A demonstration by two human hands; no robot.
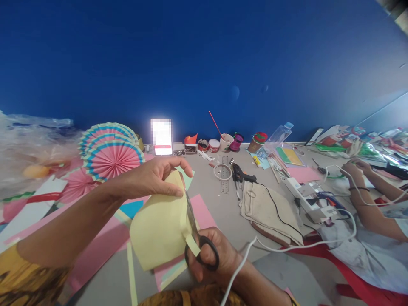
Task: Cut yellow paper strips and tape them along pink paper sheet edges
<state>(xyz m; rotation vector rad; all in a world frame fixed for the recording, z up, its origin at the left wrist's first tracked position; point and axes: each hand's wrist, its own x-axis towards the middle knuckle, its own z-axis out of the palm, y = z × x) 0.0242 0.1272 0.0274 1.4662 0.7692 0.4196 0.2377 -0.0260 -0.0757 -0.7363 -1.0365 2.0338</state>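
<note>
My left hand pinches the top edge of a yellow paper sheet, thumb in front and index finger bent over beyond it. In my right hand is a pair of black-handled scissors, thumb through one loop. Their blades lie along the sheet's right side, pointing up toward my left fingers. A narrow yellow strip curls away beside the blades near the handles. Under the sheet lie pink paper and blue paper. Another thin yellow strip rests on the table.
Pleated paper fans stand at left, near a lit phone. A glue gun, ruler, white ring and folded cloth lie to the right. A white cable crosses my right forearm. A co-worker's hands are at far right.
</note>
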